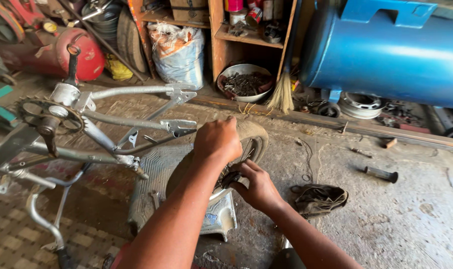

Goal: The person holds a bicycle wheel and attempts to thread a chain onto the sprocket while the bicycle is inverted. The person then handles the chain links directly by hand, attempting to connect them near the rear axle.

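A small bicycle wheel with a dusty tyre (255, 135) stands upright in front of me on a grey mat. My left hand (217, 140) grips the top of the tyre from above. My right hand (258, 187) sits at the wheel's centre, fingers closed around the dark hub (230, 178) among the spokes. To the left lies an upside-down silver bicycle frame (127, 122) with its chainring (47, 115) and crank; its rear fork ends reach toward the wheel.
A black handlebar grip (381, 174) and a crumpled dark rag (320, 198) lie on the concrete floor at right. Behind are a blue tank (396, 55), a straw broom (283, 92), a bowl of metal parts (246, 83), wooden shelves, a white sack and a red cylinder (79, 52).
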